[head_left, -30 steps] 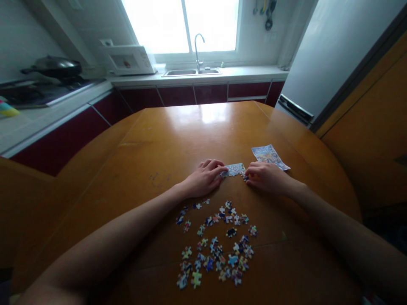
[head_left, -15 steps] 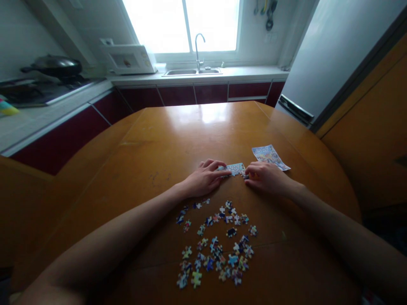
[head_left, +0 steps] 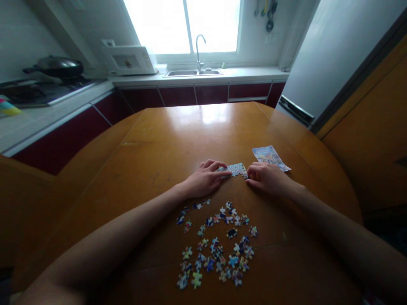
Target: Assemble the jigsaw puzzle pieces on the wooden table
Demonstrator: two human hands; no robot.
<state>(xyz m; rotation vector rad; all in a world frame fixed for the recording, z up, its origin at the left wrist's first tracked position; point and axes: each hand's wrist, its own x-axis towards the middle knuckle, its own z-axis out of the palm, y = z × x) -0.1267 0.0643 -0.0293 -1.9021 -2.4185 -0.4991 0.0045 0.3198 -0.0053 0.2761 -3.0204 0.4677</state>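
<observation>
A joined strip of jigsaw puzzle [head_left: 235, 169], pale blue and white, lies flat on the wooden table. My left hand [head_left: 208, 176] rests over its left end, fingers stretched out and apart. At the right end, my right hand [head_left: 263, 177] has its fingertips pinched together on a small puzzle piece [head_left: 246, 174] at the strip's edge; the fingers partly cover it. Just behind the right hand lies a printed picture sheet [head_left: 270, 156]. Many loose puzzle pieces [head_left: 216, 250] are scattered nearer to me, between my forearms.
The wooden table [head_left: 178, 131] has a rounded outline. Beyond it, a counter holds a sink [head_left: 181, 73], a tap [head_left: 197, 51] and a microwave [head_left: 130, 59]. A covered wok [head_left: 59, 67] sits on the stove at left. The fridge [head_left: 337, 55] stands at right.
My right hand has shifted very slightly to the right, showing a little more of the strip's right end. My left hand stays in place on the strip.
</observation>
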